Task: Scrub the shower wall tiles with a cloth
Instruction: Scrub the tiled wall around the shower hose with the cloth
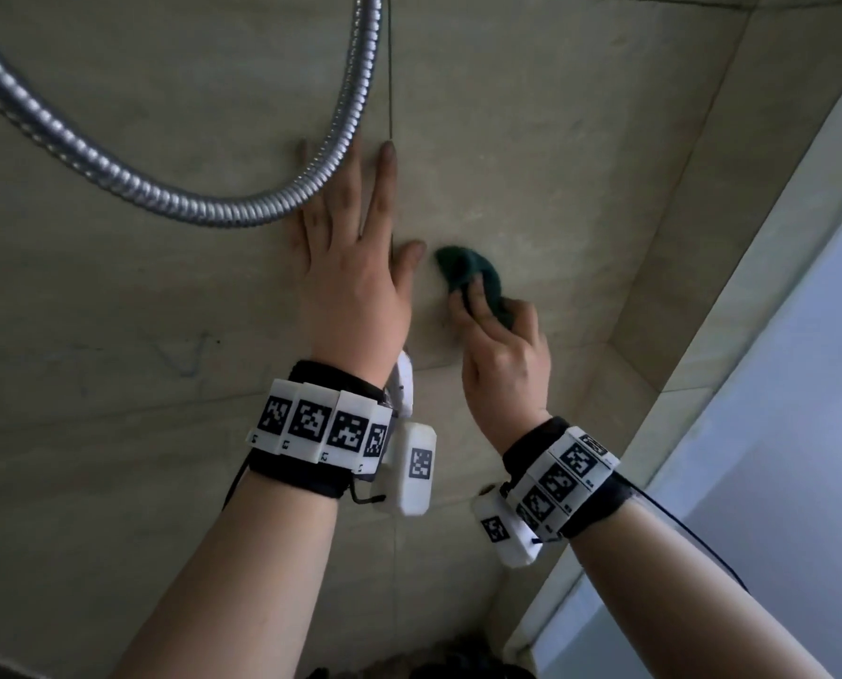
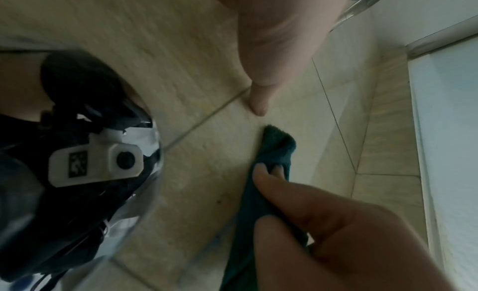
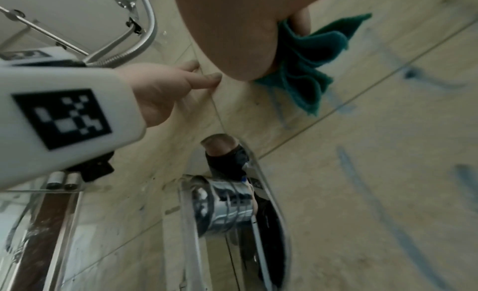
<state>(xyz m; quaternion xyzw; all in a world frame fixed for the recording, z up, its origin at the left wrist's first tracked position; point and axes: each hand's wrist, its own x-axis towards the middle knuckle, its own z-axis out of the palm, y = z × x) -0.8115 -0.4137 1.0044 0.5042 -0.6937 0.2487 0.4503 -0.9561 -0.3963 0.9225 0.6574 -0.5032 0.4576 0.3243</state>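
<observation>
Beige shower wall tiles (image 1: 531, 154) fill the head view. My right hand (image 1: 499, 355) grips a bunched dark green cloth (image 1: 472, 279) and holds it against the wall just right of a vertical grout line. In the left wrist view the cloth (image 2: 274, 152) hangs down below my right hand's fingers (image 2: 261, 172). Folds of the cloth (image 3: 308, 70) show under my palm in the right wrist view. My left hand (image 1: 350, 257) lies flat on the tile with straight spread fingers, its thumb (image 2: 258, 99) a short way from the cloth.
A ribbed metal shower hose (image 1: 129, 178) loops across the wall and passes over my left fingers. A frosted glass pane (image 1: 781, 433) with a white frame stands at the right. A chrome fitting (image 3: 225, 209) sits lower on the wall. Blue streaks (image 3: 367, 185) mark tiles.
</observation>
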